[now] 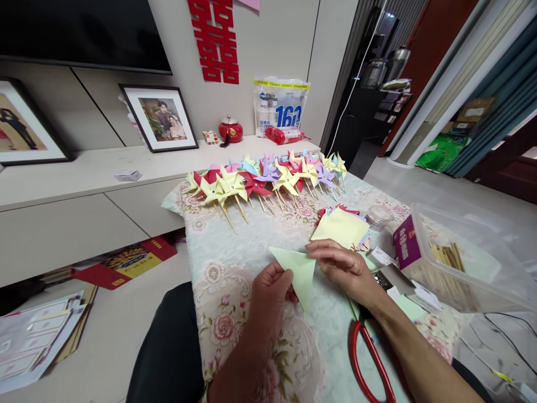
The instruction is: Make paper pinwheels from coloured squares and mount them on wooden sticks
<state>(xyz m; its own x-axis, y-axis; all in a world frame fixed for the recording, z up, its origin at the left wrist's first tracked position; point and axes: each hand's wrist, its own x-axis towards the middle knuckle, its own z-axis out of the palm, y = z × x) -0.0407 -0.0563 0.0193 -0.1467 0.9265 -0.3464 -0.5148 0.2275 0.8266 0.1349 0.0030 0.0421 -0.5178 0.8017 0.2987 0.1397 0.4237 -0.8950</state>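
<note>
left of the red-handled scissors point(356, 347), my left hand point(272, 285) pinches the folded green paper point(301, 273); my right hand point(342, 267), half open, rests by its corner. likely light, easily creased: hold edges.

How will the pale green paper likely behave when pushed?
The pale green paper is probably very light, since it looks thin. It likely bends under a push, though lying flat beyond the left hand suggests slight stiffness.
</note>
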